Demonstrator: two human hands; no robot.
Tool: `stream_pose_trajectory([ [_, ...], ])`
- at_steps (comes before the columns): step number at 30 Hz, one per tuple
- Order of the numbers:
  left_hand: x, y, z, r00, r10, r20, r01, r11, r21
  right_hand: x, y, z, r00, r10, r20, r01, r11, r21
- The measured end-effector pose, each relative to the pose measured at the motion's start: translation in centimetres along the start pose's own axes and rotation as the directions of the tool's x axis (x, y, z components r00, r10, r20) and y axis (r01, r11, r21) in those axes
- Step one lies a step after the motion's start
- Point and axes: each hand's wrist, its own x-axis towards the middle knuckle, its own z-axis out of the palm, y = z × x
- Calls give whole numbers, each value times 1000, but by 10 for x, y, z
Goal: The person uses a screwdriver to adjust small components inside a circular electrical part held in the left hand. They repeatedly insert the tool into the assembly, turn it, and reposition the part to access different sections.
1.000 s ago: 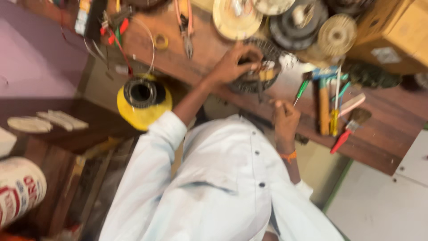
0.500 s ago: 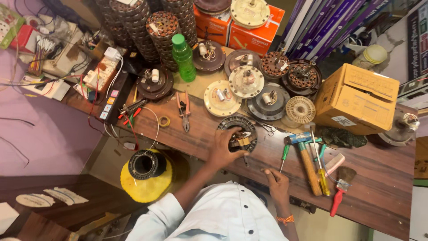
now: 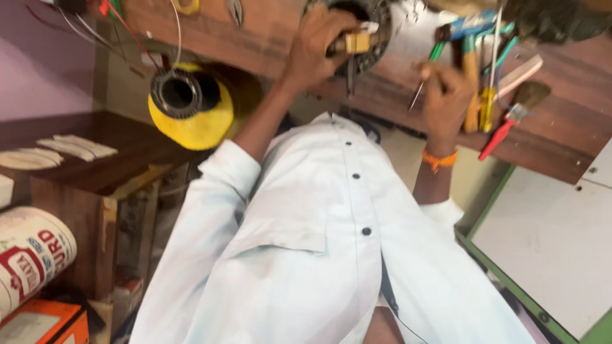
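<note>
Wooden workbench [image 3: 574, 137] planks are running across the top of the frame, and the camera is looking steeply down over the person's own white buttoned shirt [image 3: 331, 255], which is filling the lower middle.

At the top centre, the left hand [image 3: 319, 48] is closing around a round, dark motor winding [image 3: 373, 28] lying on the bench edge, fingers curled over its rim. That grip appears to be steadying the part so it is not shifting while being worked on. A small tan block [image 3: 357, 43] is sitting against the winding beside the fingers.

To the right, the right hand [image 3: 446, 95] is gripping a thin screwdriver [image 3: 426, 75] with a green handle, held like a pen, its tip angling down and left toward the winding but apart from it. An orange wrist thread [image 3: 440, 159] is circling that wrist.

Farther right on the bench, a cluster of tool handles [image 3: 478, 83] and a red-handled brush [image 3: 510, 121] are lying near the right hand, seemingly kept within reach.

At the upper left, a yellow drum [image 3: 191, 108] with a dark ring on top is standing below the bench. A printed can [image 3: 32, 261] is lying at the lower left.

Compared with half a second ago, the view has tipped downward: the boxes, green bottle and rows of windings at the back of the bench have left the frame, and the shirt is now taking up far more of it. Both hands are keeping the same holds.
</note>
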Motion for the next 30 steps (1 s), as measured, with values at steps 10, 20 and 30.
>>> stream_pose_trajectory([
  [10,5,19,-6,980,155,-127,-132,976,172,82,-88,21,949,-150,276,146,989,35],
  [20,6,18,-2,995,-50,-88,48,998,-34,158,-57,80,898,-110,426,210,958,-196],
  [30,16,16,-6,877,-466,119,466,762,-449,181,-83,91,823,-230,519,381,902,-204],
])
